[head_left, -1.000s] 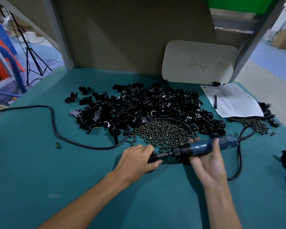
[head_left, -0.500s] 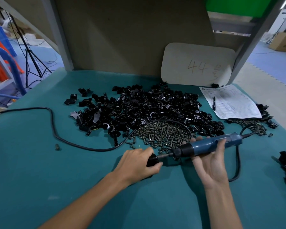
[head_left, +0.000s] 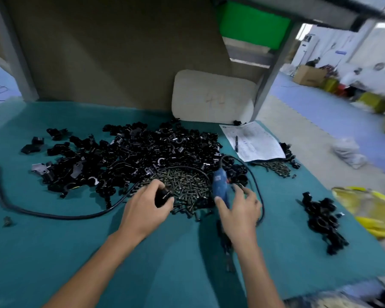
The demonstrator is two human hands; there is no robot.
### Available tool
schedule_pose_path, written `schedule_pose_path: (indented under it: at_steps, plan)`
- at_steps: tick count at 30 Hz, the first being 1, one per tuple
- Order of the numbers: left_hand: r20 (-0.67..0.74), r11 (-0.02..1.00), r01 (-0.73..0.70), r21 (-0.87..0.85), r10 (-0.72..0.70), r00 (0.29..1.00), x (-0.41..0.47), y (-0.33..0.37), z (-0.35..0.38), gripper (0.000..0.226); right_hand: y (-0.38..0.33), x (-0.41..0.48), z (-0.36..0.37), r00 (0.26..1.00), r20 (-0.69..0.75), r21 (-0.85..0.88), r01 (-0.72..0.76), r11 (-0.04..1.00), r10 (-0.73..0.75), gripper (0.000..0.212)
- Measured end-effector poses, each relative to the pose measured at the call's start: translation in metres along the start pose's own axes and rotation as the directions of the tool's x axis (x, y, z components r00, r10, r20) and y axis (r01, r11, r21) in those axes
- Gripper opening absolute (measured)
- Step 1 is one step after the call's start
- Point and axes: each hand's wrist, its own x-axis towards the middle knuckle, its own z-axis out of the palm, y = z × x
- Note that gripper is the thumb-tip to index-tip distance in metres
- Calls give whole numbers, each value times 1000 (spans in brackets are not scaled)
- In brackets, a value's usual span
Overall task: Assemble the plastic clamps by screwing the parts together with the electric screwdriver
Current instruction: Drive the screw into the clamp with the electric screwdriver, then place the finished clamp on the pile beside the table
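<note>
Left hand (head_left: pixel 147 207) grips a black clamp (head_left: pixel 162 195) in curled fingers, right at the near edge of the screws (head_left: pixel 187 183) on the table (head_left: pixel 76 252). Right hand (head_left: pixel 240 210) holds the blue screwdriver (head_left: pixel 219 185) with thumb one side and fingers loosely spread the other. It's blurred, so I can't tell where the bit points.

Looks like a between-screws step: either grabbing the next screw or about to drop the clamp. To do it well:
- pick one screw and seat it square in the hole before triggering
- keep the clamp halves pinched so they don't shift
- keep the cable (head_left: pixel 53 215) out of the bit's path; it loops round the screw pile
- done pieces go with the finished clamps (head_left: pixel 320 216) on the right, well apart from the loose parts (head_left: pixel 131 156)

Versus half a second ago:
- the screwdriver was lying sideways with its bit in the clamp; now it's off it, body pointing away from the person
- the left hand has moved up to the screws
- the view has swung right
</note>
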Motion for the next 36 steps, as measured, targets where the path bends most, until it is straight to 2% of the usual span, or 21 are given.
schedule_pose_path:
  at_steps: [1,2,3,4,5,6,8,11,14,17,19,21,24,26,28,31,34,36]
  plan:
    - [1,1000,-27,5,27,1000,3,8,4,30,-7,-4,-4,997,-6,40,83,996,-83,59]
    - [16,998,-62,6,62,998,5,17,8,32,-15,-7,-8,987,63,157,139,978,-150,57]
    - [46,995,-101,-7,101,994,6,26,13,33,-24,-10,-9,963,175,286,148,947,-203,54]
    - [81,990,-133,-37,136,987,7,35,19,33,-31,-14,-10,923,291,359,136,923,-250,52]
    - [108,986,-148,-76,156,982,7,43,24,33,-36,-17,-9,893,343,383,150,912,-291,47]
    - [120,982,-147,-116,161,980,7,50,28,36,-36,-18,-8,890,333,393,169,904,-311,41]
    - [126,975,-147,-167,169,977,8,60,33,49,-27,-17,-14,930,239,429,157,890,-279,33]
    - [106,969,-199,-145,215,971,11,56,29,71,7,-2,-42,984,118,438,66,897,-130,35]
    - [-19,984,-95,-150,93,996,19,28,13,56,59,31,-84,998,-12,255,-59,965,64,54]
    - [-123,992,14,-126,-29,992,31,-10,-5,36,118,65,-115,977,-111,28,-181,983,183,41]
    - [-179,998,42,-54,-51,982,37,-32,-15,28,150,82,-124,972,-106,-58,-218,974,211,33]
    - [-222,998,62,7,-59,973,42,-50,-26,24,174,94,-126,982,-52,-194,-186,963,179,35]
    - [-268,977,157,147,-113,957,52,-69,-45,37,193,104,-121,979,39,-438,-165,884,202,43]
    - [-312,932,250,264,-162,936,52,-80,-58,46,189,107,-118,972,23,-479,-195,856,234,49]
    - [-326,865,325,383,-203,923,45,-85,-68,49,170,109,-109,981,-7,-436,-175,883,192,54]
    - [-262,794,368,484,-270,927,37,-85,-73,53,123,107,-84,1000,25,-274,2,962,5,50]
    - [-155,792,323,518,-284,946,38,-80,-77,62,65,107,-52,961,188,-105,223,969,-201,40]
    - [-136,783,286,552,-254,958,34,-80,-79,66,35,113,-31,908,329,-86,303,949,-260,36]
